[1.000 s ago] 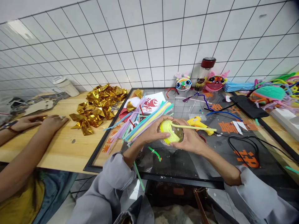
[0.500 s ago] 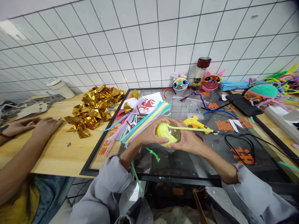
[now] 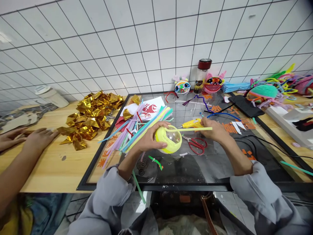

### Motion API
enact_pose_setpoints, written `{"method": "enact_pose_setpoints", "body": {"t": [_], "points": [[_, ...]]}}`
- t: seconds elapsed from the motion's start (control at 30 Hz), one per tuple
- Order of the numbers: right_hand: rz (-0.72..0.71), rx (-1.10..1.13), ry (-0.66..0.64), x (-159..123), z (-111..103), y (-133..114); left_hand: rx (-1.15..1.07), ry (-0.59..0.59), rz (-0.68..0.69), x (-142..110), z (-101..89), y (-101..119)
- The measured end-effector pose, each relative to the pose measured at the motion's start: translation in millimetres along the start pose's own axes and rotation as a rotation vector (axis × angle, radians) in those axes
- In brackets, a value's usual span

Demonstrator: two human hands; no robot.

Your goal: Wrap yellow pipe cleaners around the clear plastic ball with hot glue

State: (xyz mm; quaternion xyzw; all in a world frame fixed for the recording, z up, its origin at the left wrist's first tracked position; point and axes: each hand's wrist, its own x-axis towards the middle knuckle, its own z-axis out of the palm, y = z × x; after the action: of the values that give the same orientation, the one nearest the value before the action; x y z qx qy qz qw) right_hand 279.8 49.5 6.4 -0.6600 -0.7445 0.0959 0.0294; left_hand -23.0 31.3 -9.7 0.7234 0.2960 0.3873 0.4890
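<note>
My left hand (image 3: 151, 137) is closed around a clear ball (image 3: 174, 135) partly wrapped in yellow pipe cleaners (image 3: 168, 148), held above the dark framed board. From the ball a loose yellow pipe cleaner end (image 3: 195, 129) sticks out to the right, passing in front of my right hand (image 3: 212, 128). That hand is closed around the handle of a yellow glue gun (image 3: 192, 123), which lies on the board with its nozzle pointing left. Red-handled scissors (image 3: 199, 146) lie just right of the ball. My right fingertips are partly hidden.
Pastel pipe cleaners (image 3: 146, 125) and paper with a red cutout (image 3: 149, 109) lie left of the ball. Gold foil shapes (image 3: 95, 111) are farther left, near a co-worker's hands (image 3: 40, 140). Decorated balls (image 3: 182, 86) and a bottle (image 3: 202, 75) stand behind; a black cord (image 3: 274, 138) runs right.
My right hand has left the ball and moved right onto the glue gun. My left hand alone now holds the ball, and the scissors have come into view. The whole view has shifted slightly.
</note>
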Motion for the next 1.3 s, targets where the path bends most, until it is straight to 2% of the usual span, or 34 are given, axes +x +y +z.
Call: {"method": "enact_pose_setpoints", "body": {"t": [0.27,0.4,0.5,0.6,0.67,0.7,0.8,0.87,0.97,1.1,1.17,1.23,1.3], "points": [[0.223,-0.136,0.042,7,-2,13,0.005,0.021,-0.020,2,9.8,-5],[0.261,-0.188,0.047,4,-9,21,-0.005,0.045,-0.034,3,13.8,-7],[0.244,-0.220,0.079,-3,-17,18,-0.009,0.075,-0.046,4,14.7,-8],[0.084,-0.179,0.071,-15,-20,2,0.002,0.109,-0.048,4,12.8,-7],[-0.143,-0.069,-0.132,-25,-16,-15,-0.003,0.129,-0.049,4,10.6,-7],[-0.204,-0.084,-0.204,-30,-13,-24,-0.010,0.142,-0.049,4,9.4,-6],[-0.168,-0.142,-0.195,-38,-1,-44,-0.014,0.189,-0.050,3,7.4,-7],[-0.108,-0.164,-0.168,-37,3,-46,-0.010,0.210,-0.058,4,8.1,-9],[-0.006,-0.174,-0.138,-32,0,-35,-0.033,0.215,-0.080,6,12.8,-12],[0.023,-0.120,-0.092,-26,-4,-12,-0.090,0.197,-0.118,15,23.7,-13],[0.004,0.025,0.007,-23,-3,-6,-0.091,0.205,-0.122,20,29.7,-12],[-0.062,0.368,0.168,-16,-1,-5,-0.084,0.222,-0.131,26,35.1,-10],[-0.134,0.633,0.253,-6,2,-10,-0.094,0.209,-0.152,31,39.5,-9]]}}
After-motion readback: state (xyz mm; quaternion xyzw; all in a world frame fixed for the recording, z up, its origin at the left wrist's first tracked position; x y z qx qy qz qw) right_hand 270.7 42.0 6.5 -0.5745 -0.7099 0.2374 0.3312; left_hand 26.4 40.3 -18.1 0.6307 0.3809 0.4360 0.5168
